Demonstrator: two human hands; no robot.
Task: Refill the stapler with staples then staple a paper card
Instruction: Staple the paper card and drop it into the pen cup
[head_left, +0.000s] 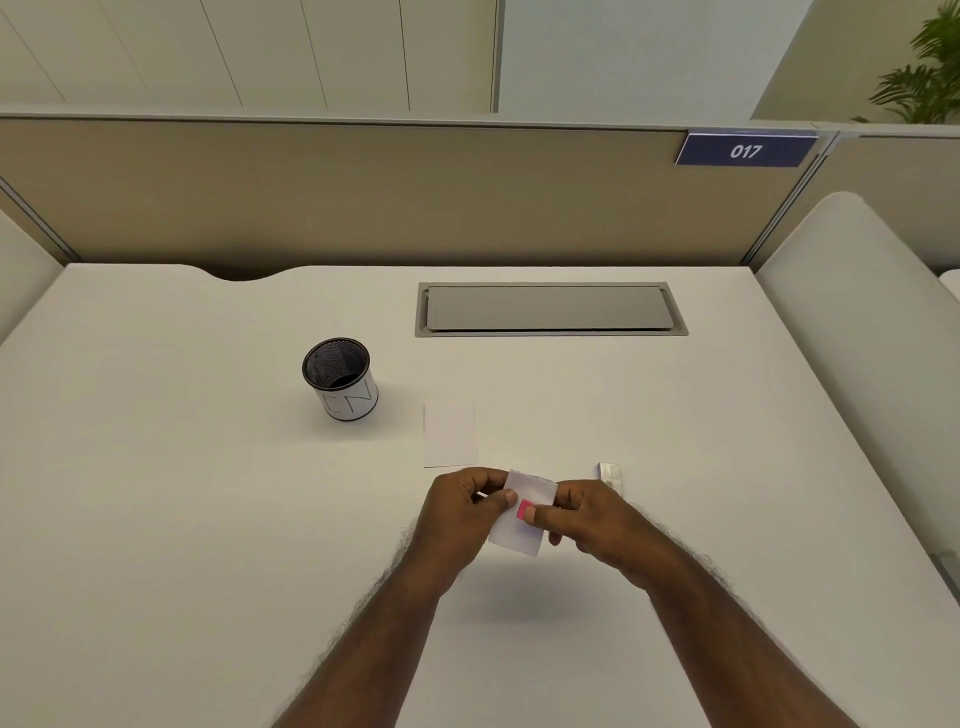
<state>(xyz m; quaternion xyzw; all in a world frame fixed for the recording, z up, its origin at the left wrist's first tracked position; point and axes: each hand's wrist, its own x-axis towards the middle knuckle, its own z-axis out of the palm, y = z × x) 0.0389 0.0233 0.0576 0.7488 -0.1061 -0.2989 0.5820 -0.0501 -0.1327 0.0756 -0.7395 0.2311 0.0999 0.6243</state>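
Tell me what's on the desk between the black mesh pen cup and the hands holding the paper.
One blank white card lies flat there, between the pen cup and the left hand, touching neither; the head view shows it.

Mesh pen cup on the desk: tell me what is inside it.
The mesh pen cup looks empty: only its dark mesh wall and part of a dark bottom show through the open top. The near part of the bottom is hidden by the rim, so something small lying there cannot be ruled out.
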